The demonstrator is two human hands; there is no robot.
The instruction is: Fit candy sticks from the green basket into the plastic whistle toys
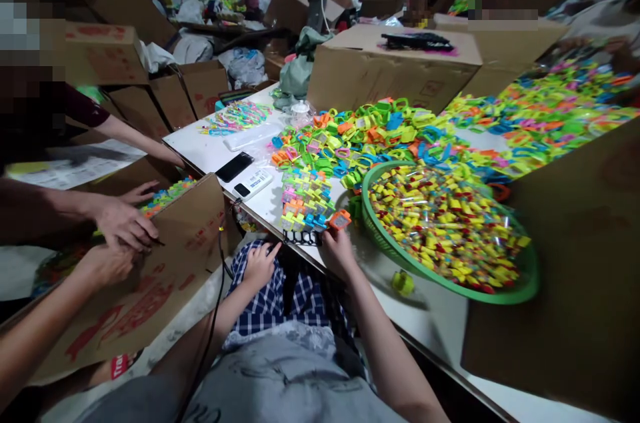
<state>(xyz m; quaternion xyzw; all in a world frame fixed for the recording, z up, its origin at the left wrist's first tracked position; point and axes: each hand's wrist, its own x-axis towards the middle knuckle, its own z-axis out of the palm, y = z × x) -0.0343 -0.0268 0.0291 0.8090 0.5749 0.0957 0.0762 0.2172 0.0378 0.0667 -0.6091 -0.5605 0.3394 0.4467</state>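
My right hand is at the table's front edge, its fingers closed on an orange toy watch. Just left of it lies a black slotted rack. Behind the rack stand neat rows of toy watches in pink, green, yellow, orange and blue. My left hand hovers over my lap, holding nothing I can see; its index finger stretches toward the rack's left end and the other fingers are partly bent.
A green basket of small yellow-and-red wrapped pieces stands at right, beside a large carton. Loose toy watches pile behind. A phone and white device lie left. Co-workers' hands touch a carton.
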